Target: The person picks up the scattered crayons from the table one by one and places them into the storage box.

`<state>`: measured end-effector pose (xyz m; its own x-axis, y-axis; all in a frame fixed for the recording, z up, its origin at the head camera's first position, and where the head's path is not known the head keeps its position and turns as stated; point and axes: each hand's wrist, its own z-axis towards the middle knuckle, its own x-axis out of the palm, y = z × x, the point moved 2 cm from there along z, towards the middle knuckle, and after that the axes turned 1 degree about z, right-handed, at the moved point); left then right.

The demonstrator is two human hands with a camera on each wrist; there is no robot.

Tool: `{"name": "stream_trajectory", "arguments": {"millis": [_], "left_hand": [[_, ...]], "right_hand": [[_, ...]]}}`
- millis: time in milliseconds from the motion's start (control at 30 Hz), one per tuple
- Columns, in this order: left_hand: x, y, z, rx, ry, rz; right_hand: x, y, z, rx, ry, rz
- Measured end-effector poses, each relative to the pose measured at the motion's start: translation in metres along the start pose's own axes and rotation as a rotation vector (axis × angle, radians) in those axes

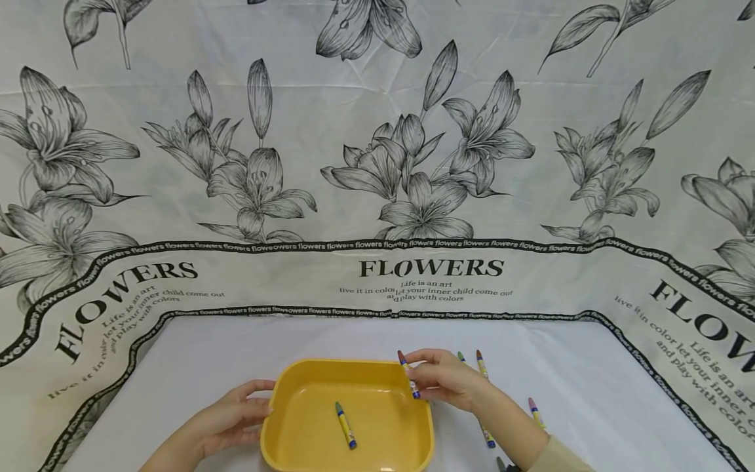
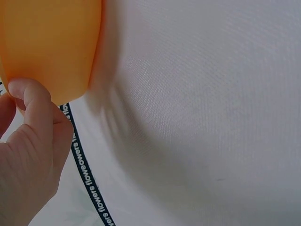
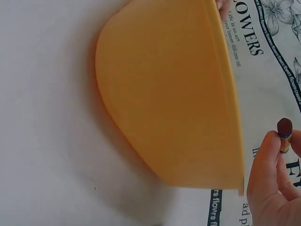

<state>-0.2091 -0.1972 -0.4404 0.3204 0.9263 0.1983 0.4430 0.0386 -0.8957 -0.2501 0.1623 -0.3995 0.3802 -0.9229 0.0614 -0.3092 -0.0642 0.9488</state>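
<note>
A yellow plastic basin (image 1: 413, 419) stands on the white table, with a green crayon (image 1: 345, 426) lying inside it. My left hand (image 1: 227, 419) grips the basin's left rim; the left wrist view shows fingers (image 2: 35, 106) against the outer wall of the basin (image 2: 51, 47). Over the basin's right back corner, my right hand (image 1: 448, 380) pinches a brown crayon (image 1: 408, 375) between thumb and fingertips. The right wrist view looks along the end of this crayon (image 3: 284, 129), beside the basin's rim (image 3: 230, 94).
Right of the basin, partly behind the right arm, lie a brown crayon (image 1: 482, 362), a pink crayon (image 1: 534, 410) and several others, including a yellow-wrapped crayon (image 1: 488, 438). A flower-printed cloth (image 1: 425, 275) borders the table's back and sides.
</note>
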Motion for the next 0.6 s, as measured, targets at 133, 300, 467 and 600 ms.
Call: {"name": "stream_trajectory", "arguments": {"millis": [133,300,467,600], "left_hand": [[-0.001,0.0,0.0,0.008,0.013,-0.007],[-0.001,0.0,-0.001,0.019,0.032,-0.008],[-0.002,-0.001,-0.001,0.024,0.032,-0.007],[-0.001,-0.001,-0.001,0.016,0.036,-0.019]], "right_hand": [[0.014,-0.002,0.004,-0.004,0.038,0.005],[0.032,-0.005,0.009,-0.001,0.052,-0.058],[0.052,-0.009,0.016,-0.011,0.057,-0.133],[0.066,-0.019,0.021,-0.014,0.07,-0.18]]}}
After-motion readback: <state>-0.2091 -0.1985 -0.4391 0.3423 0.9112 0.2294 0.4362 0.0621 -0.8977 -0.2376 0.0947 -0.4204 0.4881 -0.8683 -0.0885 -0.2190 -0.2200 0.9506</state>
